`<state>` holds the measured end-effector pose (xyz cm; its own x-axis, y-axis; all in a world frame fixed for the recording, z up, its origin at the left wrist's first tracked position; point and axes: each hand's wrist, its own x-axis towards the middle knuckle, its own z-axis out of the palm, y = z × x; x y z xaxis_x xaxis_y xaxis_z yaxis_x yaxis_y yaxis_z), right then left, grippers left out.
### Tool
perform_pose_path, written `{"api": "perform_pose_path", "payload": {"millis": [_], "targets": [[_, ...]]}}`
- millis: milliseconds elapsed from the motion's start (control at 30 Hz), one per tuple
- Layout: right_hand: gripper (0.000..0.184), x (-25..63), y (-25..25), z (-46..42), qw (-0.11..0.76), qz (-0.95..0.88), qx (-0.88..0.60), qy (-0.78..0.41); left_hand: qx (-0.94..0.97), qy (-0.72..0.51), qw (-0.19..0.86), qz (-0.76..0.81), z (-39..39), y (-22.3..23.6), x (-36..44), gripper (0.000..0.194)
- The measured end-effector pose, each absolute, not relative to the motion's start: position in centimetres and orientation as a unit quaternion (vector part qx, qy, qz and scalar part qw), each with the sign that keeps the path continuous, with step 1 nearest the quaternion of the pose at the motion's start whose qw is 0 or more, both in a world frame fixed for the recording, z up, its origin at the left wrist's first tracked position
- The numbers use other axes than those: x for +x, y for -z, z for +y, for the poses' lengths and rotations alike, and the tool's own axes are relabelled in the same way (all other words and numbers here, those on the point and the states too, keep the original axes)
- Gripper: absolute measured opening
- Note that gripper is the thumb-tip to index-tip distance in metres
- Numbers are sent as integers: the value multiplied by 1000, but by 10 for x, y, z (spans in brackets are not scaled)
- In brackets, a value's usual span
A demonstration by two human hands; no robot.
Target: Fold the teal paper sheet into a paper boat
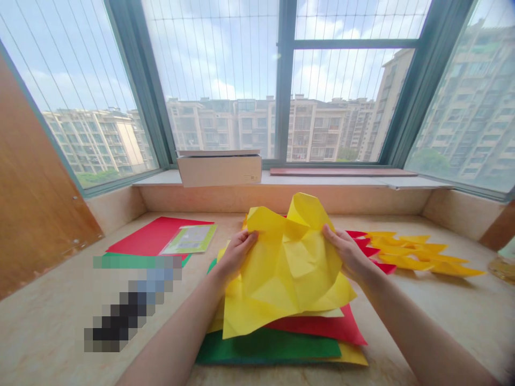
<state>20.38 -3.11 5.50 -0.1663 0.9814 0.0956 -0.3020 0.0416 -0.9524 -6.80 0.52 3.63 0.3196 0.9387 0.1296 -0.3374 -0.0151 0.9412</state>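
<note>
Left hand [238, 249] and right hand [345, 251]: closed, thumbs uppermost, gripping opposite edges of the creased yellow paper sheet [295, 262]. Sheet position: above stacked green, red and yellow papers [273, 346]. Right: folded red and orange-yellow paper pieces [418, 254] on the stone surface [434, 316].

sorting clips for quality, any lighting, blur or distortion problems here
Head view: bright daylight through the windows, distant beige buildings hazy; wide-angle stretch, grey-green window frames leaning outward at both sides; soft shading on the creased yellow paper; coarse pixel blocks hiding part of the pale stone-look counter
</note>
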Motion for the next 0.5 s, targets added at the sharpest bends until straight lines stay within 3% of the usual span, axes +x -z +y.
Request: {"api": "perform_pose_path", "payload": {"millis": [167, 367, 500], "targets": [[38, 218, -58, -35, 505, -497, -323, -628, 514, -480, 645, 299, 1, -42, -68, 40], [43, 235, -57, -35, 566, -480, -301, -598, 457, -552, 625, 309, 6, -48, -76, 44], [34, 234, -59, -26, 578, -475, -347, -565, 446, -578, 604, 319, 8, -52, -80, 42]]}}
